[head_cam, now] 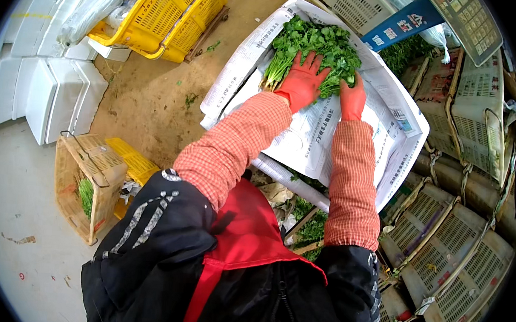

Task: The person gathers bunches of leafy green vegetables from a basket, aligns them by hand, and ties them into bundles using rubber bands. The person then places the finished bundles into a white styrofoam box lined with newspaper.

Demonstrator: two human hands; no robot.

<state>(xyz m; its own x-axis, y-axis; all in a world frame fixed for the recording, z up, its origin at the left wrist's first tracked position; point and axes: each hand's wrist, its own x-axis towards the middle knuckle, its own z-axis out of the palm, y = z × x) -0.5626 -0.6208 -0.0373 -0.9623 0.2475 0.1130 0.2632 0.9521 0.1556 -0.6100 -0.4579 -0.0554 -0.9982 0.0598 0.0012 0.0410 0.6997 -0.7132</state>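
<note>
A leafy green bunch of what looks like coriander [315, 41] lies on newspaper sheets [318, 134] that line a container. Its pale stems [276, 75] point to the lower left, its leaves up and right. My left hand [303, 81], in a red rubber glove, rests flat on the bunch with the fingers spread. At the right-hand edge of the leaves is my right hand [353, 98], gloved the same way, thumb and fingers apart and touching the greens. Checked sleeve covers reach over both forearms. The newspaper hides most of the container beneath.
Beyond the floor at the upper left stand yellow plastic crates [160, 15] with wrapped bundles [91, 17] and white foam boxes [56, 97]. A small crate [90, 180] holding greens sits at my left. Stacked pale crates [441, 241] line the right, below a blue sign [402, 25].
</note>
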